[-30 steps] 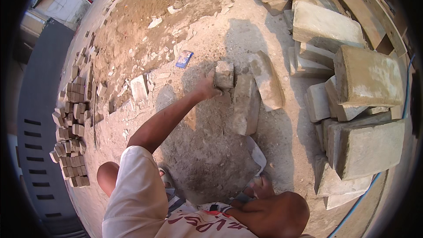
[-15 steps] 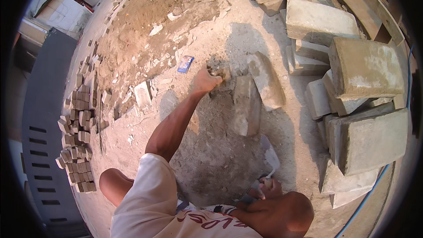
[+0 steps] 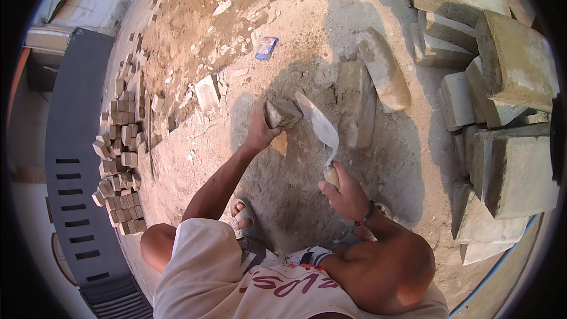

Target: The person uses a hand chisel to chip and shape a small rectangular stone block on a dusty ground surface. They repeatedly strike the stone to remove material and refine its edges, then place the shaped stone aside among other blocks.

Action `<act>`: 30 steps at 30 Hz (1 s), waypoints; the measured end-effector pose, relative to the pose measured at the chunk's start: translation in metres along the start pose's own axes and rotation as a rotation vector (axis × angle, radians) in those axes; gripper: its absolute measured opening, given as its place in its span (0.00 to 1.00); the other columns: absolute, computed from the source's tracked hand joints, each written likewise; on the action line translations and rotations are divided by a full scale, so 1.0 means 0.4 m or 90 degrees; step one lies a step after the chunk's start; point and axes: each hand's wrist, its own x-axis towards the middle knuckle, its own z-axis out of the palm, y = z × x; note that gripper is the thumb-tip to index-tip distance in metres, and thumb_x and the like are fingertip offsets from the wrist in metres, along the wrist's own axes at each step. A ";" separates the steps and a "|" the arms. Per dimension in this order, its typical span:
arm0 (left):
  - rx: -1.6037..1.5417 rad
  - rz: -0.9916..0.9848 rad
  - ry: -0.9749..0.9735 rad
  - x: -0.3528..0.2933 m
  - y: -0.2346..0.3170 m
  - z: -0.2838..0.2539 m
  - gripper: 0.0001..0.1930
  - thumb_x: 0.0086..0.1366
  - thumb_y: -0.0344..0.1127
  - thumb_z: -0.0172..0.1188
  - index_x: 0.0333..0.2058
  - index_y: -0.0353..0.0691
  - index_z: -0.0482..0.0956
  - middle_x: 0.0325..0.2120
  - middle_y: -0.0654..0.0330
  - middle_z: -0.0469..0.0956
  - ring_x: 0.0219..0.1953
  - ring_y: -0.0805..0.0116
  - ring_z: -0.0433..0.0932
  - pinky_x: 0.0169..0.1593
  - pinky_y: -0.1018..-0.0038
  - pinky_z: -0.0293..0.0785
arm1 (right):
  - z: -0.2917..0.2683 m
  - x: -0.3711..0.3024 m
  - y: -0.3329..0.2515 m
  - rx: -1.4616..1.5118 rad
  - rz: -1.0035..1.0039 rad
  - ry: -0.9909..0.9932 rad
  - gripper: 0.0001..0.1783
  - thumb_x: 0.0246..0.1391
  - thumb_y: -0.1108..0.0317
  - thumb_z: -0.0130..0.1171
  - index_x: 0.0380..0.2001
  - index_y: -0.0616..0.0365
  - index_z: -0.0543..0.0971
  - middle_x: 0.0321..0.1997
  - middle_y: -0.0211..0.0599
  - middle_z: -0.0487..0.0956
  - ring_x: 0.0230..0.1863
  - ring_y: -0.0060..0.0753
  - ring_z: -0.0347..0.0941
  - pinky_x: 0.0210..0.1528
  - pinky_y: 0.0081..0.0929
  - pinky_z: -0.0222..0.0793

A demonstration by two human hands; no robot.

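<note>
My left hand (image 3: 260,129) grips a rough grey chunk of concrete block (image 3: 284,113), its broken face turned up. In my right hand (image 3: 348,194) is the pale handle of a pointing trowel (image 3: 321,123). The blade's tip points up and to the left, close beside the chunk; I cannot tell whether they touch. Just right of the blade, a long concrete block (image 3: 356,103) lies in the dirt. A second, rounded concrete block (image 3: 384,70) leans at an angle along its far right side.
Large concrete blocks (image 3: 520,168) are heaped on the right, with a blue hose (image 3: 499,266) beside them. Small paving bricks (image 3: 124,159) are piled at left near a dark slotted gate (image 3: 74,159). A blue packet (image 3: 266,48) and a pale slab piece (image 3: 207,93) lie ahead.
My left hand has lifted the chunk off the ground and drawn it nearer. My right hand has raised the trowel from low beside my knee to next to the chunk. The view has shifted.
</note>
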 end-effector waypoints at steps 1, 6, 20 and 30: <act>-0.038 -0.039 -0.002 -0.012 -0.006 -0.004 0.55 0.41 0.31 0.77 0.66 0.31 0.54 0.59 0.42 0.63 0.64 0.44 0.61 0.69 0.60 0.56 | 0.014 0.023 -0.013 -0.029 -0.032 0.017 0.31 0.60 0.59 0.57 0.59 0.68 0.64 0.41 0.65 0.79 0.46 0.69 0.76 0.47 0.50 0.71; -0.100 -0.019 0.067 -0.040 -0.030 0.007 0.55 0.43 0.31 0.78 0.68 0.33 0.53 0.58 0.41 0.65 0.62 0.44 0.64 0.66 0.62 0.60 | 0.083 0.182 0.043 -0.236 0.004 -0.077 0.30 0.59 0.58 0.56 0.58 0.68 0.65 0.40 0.66 0.79 0.45 0.69 0.76 0.45 0.56 0.71; -0.059 -0.234 0.139 -0.038 0.012 0.017 0.29 0.69 0.55 0.53 0.59 0.38 0.72 0.49 0.41 0.76 0.56 0.46 0.72 0.59 0.58 0.67 | 0.134 0.168 0.056 -0.013 -0.017 0.136 0.29 0.60 0.57 0.56 0.57 0.67 0.67 0.41 0.64 0.79 0.45 0.67 0.76 0.47 0.49 0.70; -0.095 -0.142 0.115 -0.108 0.011 0.036 0.39 0.62 0.50 0.64 0.66 0.37 0.61 0.61 0.42 0.66 0.64 0.47 0.65 0.66 0.60 0.61 | 0.105 0.224 0.036 -0.170 0.024 0.063 0.31 0.59 0.57 0.56 0.60 0.66 0.65 0.44 0.65 0.78 0.48 0.68 0.75 0.48 0.48 0.71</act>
